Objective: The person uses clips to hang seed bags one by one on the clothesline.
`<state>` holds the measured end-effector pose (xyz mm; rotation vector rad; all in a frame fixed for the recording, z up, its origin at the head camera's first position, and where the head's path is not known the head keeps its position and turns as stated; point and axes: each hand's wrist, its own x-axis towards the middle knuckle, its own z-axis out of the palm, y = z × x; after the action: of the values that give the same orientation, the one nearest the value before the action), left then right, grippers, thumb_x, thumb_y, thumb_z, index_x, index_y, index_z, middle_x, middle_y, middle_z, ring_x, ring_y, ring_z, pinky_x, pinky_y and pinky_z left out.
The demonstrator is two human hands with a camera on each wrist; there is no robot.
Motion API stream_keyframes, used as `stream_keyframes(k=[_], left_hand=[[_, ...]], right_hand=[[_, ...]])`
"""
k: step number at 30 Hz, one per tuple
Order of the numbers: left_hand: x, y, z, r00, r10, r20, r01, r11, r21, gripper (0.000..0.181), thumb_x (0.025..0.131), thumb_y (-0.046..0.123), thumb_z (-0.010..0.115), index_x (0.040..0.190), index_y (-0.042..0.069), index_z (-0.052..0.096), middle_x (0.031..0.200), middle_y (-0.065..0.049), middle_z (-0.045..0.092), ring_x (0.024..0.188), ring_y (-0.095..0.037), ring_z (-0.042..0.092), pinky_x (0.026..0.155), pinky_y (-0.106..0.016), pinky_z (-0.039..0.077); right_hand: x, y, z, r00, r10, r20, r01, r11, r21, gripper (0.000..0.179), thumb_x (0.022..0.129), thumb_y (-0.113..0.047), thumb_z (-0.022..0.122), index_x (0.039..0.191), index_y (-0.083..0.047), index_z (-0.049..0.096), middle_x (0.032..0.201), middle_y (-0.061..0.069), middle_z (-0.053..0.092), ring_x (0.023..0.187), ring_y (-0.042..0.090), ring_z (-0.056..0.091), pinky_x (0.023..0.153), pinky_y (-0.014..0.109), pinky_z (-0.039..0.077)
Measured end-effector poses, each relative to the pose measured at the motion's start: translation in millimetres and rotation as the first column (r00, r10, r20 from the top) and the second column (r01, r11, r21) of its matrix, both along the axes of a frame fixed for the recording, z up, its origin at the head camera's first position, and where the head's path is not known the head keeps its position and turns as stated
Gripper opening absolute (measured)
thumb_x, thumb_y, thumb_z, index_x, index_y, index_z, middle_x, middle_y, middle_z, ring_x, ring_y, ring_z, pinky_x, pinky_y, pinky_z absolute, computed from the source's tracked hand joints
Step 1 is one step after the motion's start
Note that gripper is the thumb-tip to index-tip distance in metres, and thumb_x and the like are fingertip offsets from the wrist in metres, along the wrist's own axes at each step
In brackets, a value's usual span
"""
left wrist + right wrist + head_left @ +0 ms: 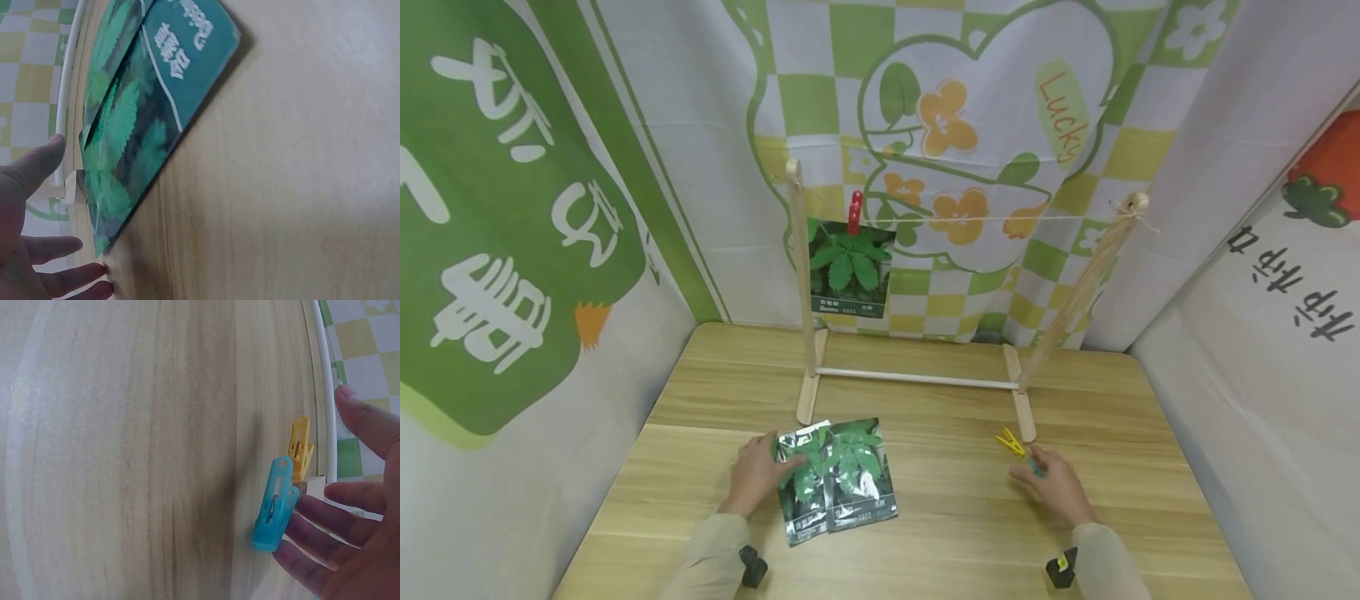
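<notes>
Two glossy green packets [862,475] with leaf pictures lie overlapping on the table, left of centre. My left hand [756,477] is at the upper left edge of the left packet [805,508], thumb over it and fingers spread; the left wrist view shows them uncurled. At right, a teal clothespin [274,509] and a yellow clothespin [300,447] lie near the stand's right foot. My right hand [1060,487] is beside the teal one, fingertips close to or touching it, thumb held apart. A similar packet [850,279] hangs from the string by a red clothespin [854,212].
A wooden stand rises at the back, with a left post [805,283], a right post [1075,300], a white crossbar [917,379] and a string [985,219] between the tops. Patterned cloth [820,100] surrounds the wooden table [940,533].
</notes>
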<state>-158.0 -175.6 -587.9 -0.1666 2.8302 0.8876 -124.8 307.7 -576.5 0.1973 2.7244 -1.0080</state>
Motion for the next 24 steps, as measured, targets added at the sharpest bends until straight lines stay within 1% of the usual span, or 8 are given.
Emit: stream_keyframes(k=[4,7,14,16,19,21,24], left_hand=[[1.8,-1.6,-2.3,1.000,-0.005,0.015,0.005,1.000,-0.020,0.089,0.082,0.048,0.073,0.140,-0.012,0.040,0.142,-0.038,0.039,0.130,-0.055,0.036,0.101,-0.069,0.036],[3.3,-1.8,-2.1,1.000,-0.016,0.015,0.016,0.999,-0.040,0.090,0.080,0.046,0.076,0.138,-0.013,0.040,0.141,-0.039,0.037,0.129,-0.056,0.035,0.099,-0.071,0.036],[4.7,-1.5,-2.9,1.000,-0.022,-0.002,0.022,0.994,-0.111,0.093,0.075,0.039,0.081,0.137,-0.015,0.039,0.136,-0.039,0.041,0.124,-0.054,0.040,0.095,-0.067,0.042],[5.1,-1.2,-3.0,1.000,-0.021,-0.010,0.019,0.991,-0.131,0.092,0.074,0.038,0.083,0.134,-0.017,0.041,0.132,-0.040,0.042,0.121,-0.054,0.042,0.092,-0.066,0.044],[5.5,-2.0,-4.3,1.000,-0.014,-0.018,0.011,0.988,-0.152,0.088,0.072,0.038,0.084,0.128,-0.018,0.045,0.129,-0.040,0.042,0.119,-0.053,0.042,0.088,-0.064,0.046],[5.8,-2.5,-4.3,1.000,-0.009,-0.020,0.006,0.988,-0.154,0.085,0.072,0.038,0.084,0.125,-0.017,0.047,0.129,-0.040,0.041,0.119,-0.053,0.042,0.087,-0.063,0.047],[5.9,-3.0,-3.9,1.000,-0.002,-0.025,-0.002,0.989,-0.147,0.084,0.072,0.038,0.085,0.126,-0.015,0.047,0.128,-0.038,0.043,0.118,-0.052,0.043,0.087,-0.062,0.047]], right_hand=[[0.5,0.3,-1.1,1.000,0.002,0.014,-0.002,1.000,0.027,0.074,0.093,-0.037,0.065,0.142,0.010,0.038,0.139,0.033,0.047,0.126,0.049,0.048,0.104,0.061,0.041],[-0.5,0.0,-2.3,1.000,0.003,0.017,-0.004,0.999,0.047,0.071,0.091,-0.035,0.067,0.139,0.011,0.041,0.132,0.032,0.052,0.120,0.048,0.052,0.100,0.060,0.044],[-4.1,-0.8,-3.4,1.000,0.013,0.012,-0.014,0.995,0.094,0.066,0.087,-0.026,0.072,0.135,0.013,0.046,0.117,0.025,0.060,0.103,0.035,0.060,0.093,0.056,0.049],[-4.7,-1.1,-3.4,1.000,0.014,0.012,-0.015,0.994,0.106,0.065,0.087,-0.024,0.072,0.134,0.014,0.047,0.113,0.024,0.060,0.098,0.031,0.061,0.090,0.054,0.051],[-4.9,-1.4,-3.6,1.000,0.012,0.016,-0.014,0.992,0.125,0.064,0.086,-0.023,0.072,0.133,0.014,0.047,0.111,0.024,0.059,0.095,0.030,0.060,0.088,0.052,0.052],[-4.9,-2.0,-3.8,1.000,0.007,0.018,-0.010,0.991,0.135,0.064,0.086,-0.022,0.072,0.133,0.014,0.048,0.113,0.026,0.058,0.096,0.031,0.060,0.088,0.053,0.051],[-4.4,-4.0,-3.4,1.000,0.001,0.011,-0.003,0.990,0.142,0.062,0.086,-0.020,0.072,0.132,0.015,0.048,0.114,0.028,0.057,0.097,0.033,0.060,0.089,0.054,0.051]])
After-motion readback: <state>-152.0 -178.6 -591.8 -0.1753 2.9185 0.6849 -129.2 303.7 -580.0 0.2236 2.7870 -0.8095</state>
